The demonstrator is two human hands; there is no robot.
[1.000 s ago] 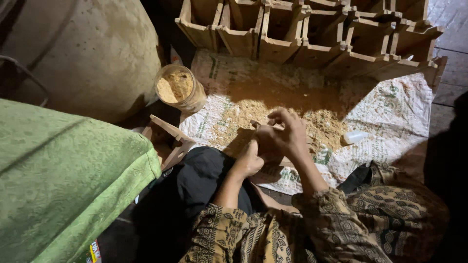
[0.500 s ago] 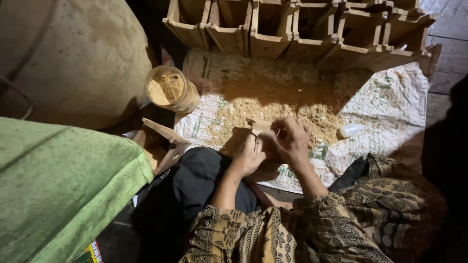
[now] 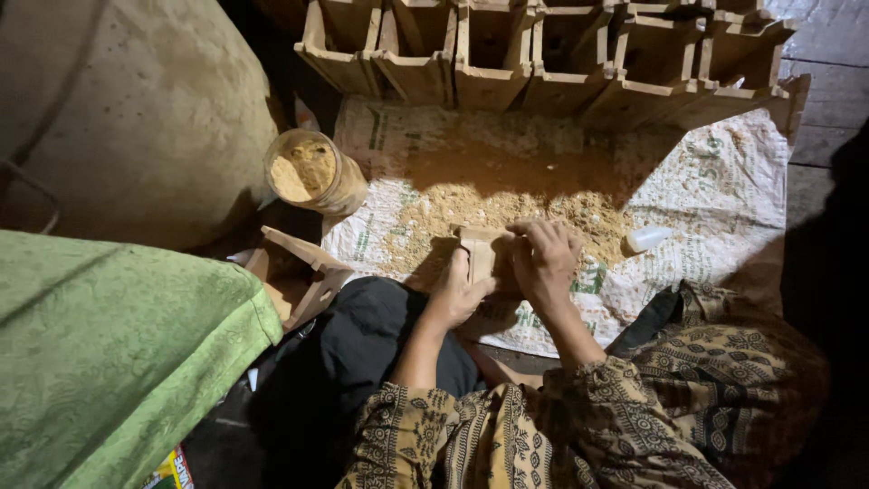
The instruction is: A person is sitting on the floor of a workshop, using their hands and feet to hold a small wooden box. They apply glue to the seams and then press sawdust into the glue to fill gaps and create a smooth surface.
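A small wooden piece (image 3: pixel 478 252) stands upright over a heap of sawdust (image 3: pixel 507 210). My left hand (image 3: pixel 457 292) grips its lower left side. My right hand (image 3: pixel 545 258) is closed over its right side and top edge. Both hands hover just above a white woven sack (image 3: pixel 724 208) spread flat on the floor. Most of the piece's right half is hidden under my right fingers.
A row of open wooden boxes (image 3: pixel 543 54) lines the far edge. A jar of sawdust (image 3: pixel 312 172) stands at the left, a small white bottle (image 3: pixel 647 238) lies at the right. Another wooden part (image 3: pixel 294 267) lies by my knee, beside a green cloth (image 3: pixel 109 353).
Both hands have stayed on the wooden piece and shifted a little. The right hand now covers its top and right side. The view has drifted slightly.
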